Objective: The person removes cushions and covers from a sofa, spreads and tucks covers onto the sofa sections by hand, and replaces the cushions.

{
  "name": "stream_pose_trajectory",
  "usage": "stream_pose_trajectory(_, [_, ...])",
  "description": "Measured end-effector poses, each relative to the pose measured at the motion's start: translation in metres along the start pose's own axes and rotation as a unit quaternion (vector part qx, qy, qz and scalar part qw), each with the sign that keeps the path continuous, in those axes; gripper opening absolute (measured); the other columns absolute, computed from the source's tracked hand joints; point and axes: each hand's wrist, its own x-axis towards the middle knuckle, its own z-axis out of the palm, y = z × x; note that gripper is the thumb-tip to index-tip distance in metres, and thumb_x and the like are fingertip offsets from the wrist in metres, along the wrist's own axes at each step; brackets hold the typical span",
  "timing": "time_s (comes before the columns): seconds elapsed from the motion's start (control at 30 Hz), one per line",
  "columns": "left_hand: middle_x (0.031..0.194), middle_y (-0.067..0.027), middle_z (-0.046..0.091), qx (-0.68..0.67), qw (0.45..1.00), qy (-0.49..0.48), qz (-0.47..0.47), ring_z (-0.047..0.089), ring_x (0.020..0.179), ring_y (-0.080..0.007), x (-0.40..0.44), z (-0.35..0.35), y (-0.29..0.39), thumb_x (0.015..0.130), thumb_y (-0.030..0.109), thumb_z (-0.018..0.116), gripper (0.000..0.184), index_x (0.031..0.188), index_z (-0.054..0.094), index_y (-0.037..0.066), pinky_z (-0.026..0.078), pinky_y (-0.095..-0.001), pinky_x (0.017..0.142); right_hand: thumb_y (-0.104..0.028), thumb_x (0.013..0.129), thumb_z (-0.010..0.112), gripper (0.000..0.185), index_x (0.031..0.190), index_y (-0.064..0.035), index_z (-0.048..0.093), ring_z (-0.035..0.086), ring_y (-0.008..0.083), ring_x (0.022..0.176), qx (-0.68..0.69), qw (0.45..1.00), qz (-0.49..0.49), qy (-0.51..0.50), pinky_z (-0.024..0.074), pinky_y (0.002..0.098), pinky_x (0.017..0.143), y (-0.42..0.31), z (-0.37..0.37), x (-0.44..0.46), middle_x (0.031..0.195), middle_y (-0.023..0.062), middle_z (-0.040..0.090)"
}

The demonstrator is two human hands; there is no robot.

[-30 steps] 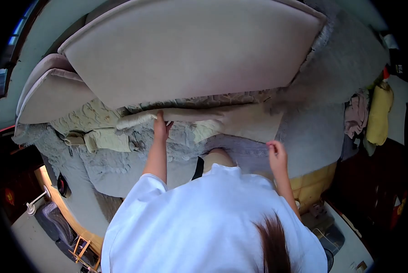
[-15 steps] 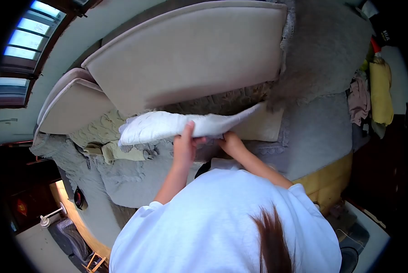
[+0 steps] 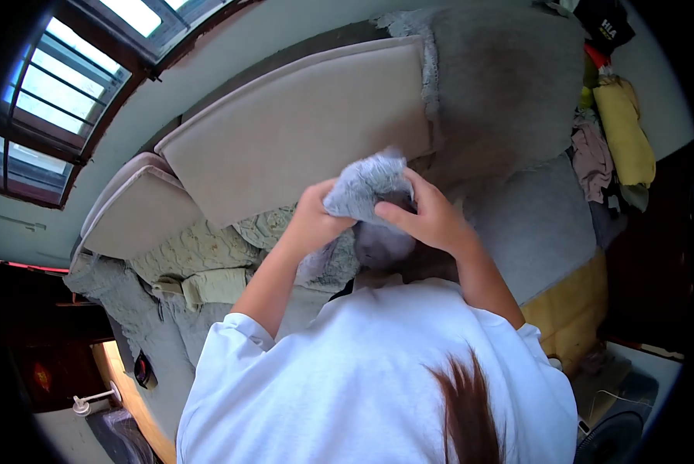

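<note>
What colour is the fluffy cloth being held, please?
Light grey; the fluffy cloth shows in head view.

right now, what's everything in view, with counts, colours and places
fluffy cloth: one, grey, between both hands
backrest cushions: at least two, beige, upper left
patterned fabric: count unclear, greenish-beige, left
couch cover: count unclear, grey, left and right
window panes: several, bright, upper left
bundle: one, yellow, right
crumpled cloth: one, pink, right
lettered item: one, black, upper right
shirt: one, white, bottom
left hand: one, bare, centre
right hand: one, bare, centre
</note>
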Motion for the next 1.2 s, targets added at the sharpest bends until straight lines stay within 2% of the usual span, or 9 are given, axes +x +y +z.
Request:
stream_pose_trajectory(0.03, [0.085,-0.0029,0.062,-0.012,1.000,0.011,0.010,0.055,0.079,-0.0091,0.004,-0.004,0.005,0.066,0.000,0.061,0.029,0.095,0.059,-0.001,0.045,-0.0250,0.073,-0.023,0.073,0.067,0.050,0.114,-0.0011,0.048,0.056,0.0230,0.094,-0.005,0.999,0.019,-0.026,0.0417,0.0303,0.084,0.003,-0.008,-0.003,0.103,0.0166,0.058])
stream_pose_trajectory(0.13, [0.086,-0.0035,0.061,-0.079,0.995,0.046,0.026,0.055,0.081,-0.0099,0.005,-0.003,0.036,0.065,-0.001,0.057,0.028,0.093,0.058,-0.003,0.044,-0.0243,0.074,-0.023,0.071,0.069,0.053,0.115,-0.0016,0.048,0.055,0.0281,0.097,-0.113,0.991,0.031,-0.060,0.0410,0.0335,0.086,0.008,-0.012,-0.014,0.104,0.0165,0.056])
stream_pose_trajectory(0.17, [0.087,-0.0038,0.061,-0.099,0.993,0.057,0.034,0.055,0.081,-0.0102,0.004,-0.002,0.045,0.065,-0.001,0.057,0.028,0.093,0.058,-0.003,0.044,-0.0243,0.074,-0.021,0.068,0.070,0.055,0.116,-0.0037,0.048,0.052,0.0309,0.100,-0.136,0.989,-0.041,-0.037,0.0403,0.0360,0.087,0.021,-0.008,-0.017,0.106,0.0152,0.054])
stream_pose_trajectory(0.27, [0.096,-0.0066,0.060,-0.132,0.984,0.068,0.096,0.055,0.089,-0.0137,-0.005,-0.008,0.060,0.066,0.005,0.060,0.037,0.102,0.055,-0.003,0.044,-0.0270,0.078,-0.018,0.065,0.070,0.058,0.117,-0.0062,0.048,0.051,0.0299,0.100,-0.223,0.971,-0.082,0.010,0.0396,0.0359,0.087,0.043,-0.006,-0.023,0.104,0.0146,0.053])
stream_pose_trajectory(0.43, [0.104,-0.0099,0.057,-0.155,0.964,0.126,0.177,0.054,0.096,-0.0187,-0.029,-0.027,0.093,0.071,0.015,0.057,0.045,0.112,0.050,-0.002,0.044,-0.0313,0.082,-0.020,0.063,0.068,0.043,0.104,-0.0144,0.055,0.050,0.0309,0.102,-0.302,0.950,0.016,-0.083,0.0408,0.0382,0.085,0.092,-0.009,-0.030,0.104,0.0081,0.055])
stream_pose_trajectory(0.53, [0.106,-0.0107,0.056,-0.165,0.947,0.192,0.200,0.054,0.097,-0.0202,-0.049,-0.048,0.102,0.072,0.018,0.056,0.047,0.114,0.048,-0.002,0.044,-0.0326,0.083,-0.019,0.062,0.068,0.041,0.102,-0.0143,0.056,0.050,0.0290,0.103,-0.230,0.963,0.057,-0.130,0.0410,0.0393,0.085,0.121,-0.003,-0.035,0.104,0.0068,0.056])
stream_pose_trajectory(0.9, [0.118,-0.0144,0.048,-0.205,0.860,0.424,0.199,0.049,0.105,-0.0271,-0.122,-0.092,0.078,0.076,0.030,0.049,0.056,0.122,0.041,-0.001,0.040,-0.0407,0.089,0.003,0.053,0.064,0.049,0.099,-0.0133,0.058,0.053,0.0291,0.092,-0.331,0.921,-0.012,0.204,0.0433,0.0376,0.078,0.122,-0.002,-0.047,0.099,0.0076,0.051])
stream_pose_trajectory(1.03, [0.117,-0.0144,0.048,-0.186,0.834,0.491,0.169,0.049,0.105,-0.0275,-0.127,-0.107,0.075,0.075,0.029,0.050,0.057,0.123,0.041,-0.002,0.040,-0.0404,0.089,0.008,0.059,0.051,0.045,0.100,-0.0061,0.059,0.056,0.0309,0.088,-0.325,0.910,-0.094,0.239,0.0448,0.0370,0.075,0.098,-0.021,-0.031,0.096,0.0112,0.055])
stream_pose_trajectory(1.2, [0.117,-0.0139,0.048,-0.160,0.824,0.526,0.140,0.049,0.104,-0.0278,-0.136,-0.137,0.060,0.074,0.029,0.053,0.059,0.123,0.041,-0.001,0.040,-0.0397,0.088,0.002,0.067,0.053,0.036,0.102,0.0016,0.056,0.061,0.0265,0.086,-0.191,0.974,-0.017,0.122,0.0457,0.0314,0.075,0.082,-0.053,-0.033,0.092,0.0170,0.062])
